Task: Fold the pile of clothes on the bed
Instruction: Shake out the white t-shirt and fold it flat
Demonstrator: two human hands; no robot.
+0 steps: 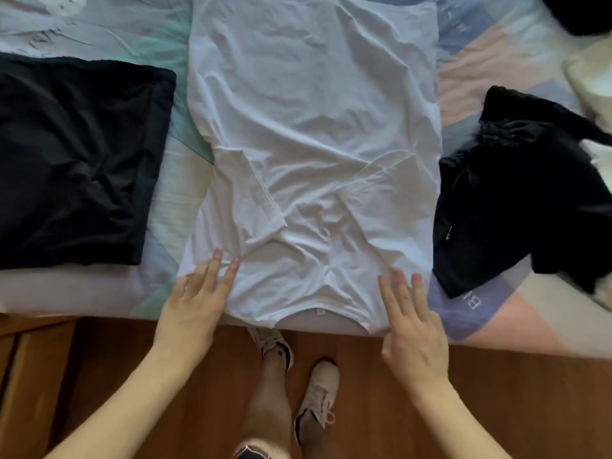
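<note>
A white T-shirt (314,144) lies flat down the middle of the bed, collar toward me at the near edge, both sleeves folded in over the body. My left hand (195,299) is spread with straight fingers at the shirt's near left shoulder, fingertips touching the cloth. My right hand (410,323) is spread the same way at the near right shoulder. Neither hand holds anything. A folded dark garment (76,160) lies to the left of the shirt. A crumpled black garment (520,200) lies to the right.
The bed (496,313) wears a pastel patchwork sheet, and its near edge runs across the frame by my hands. Below it is a wooden floor (530,409) with my legs and light sneakers (318,389). More dark cloth (583,11) sits at the far right corner.
</note>
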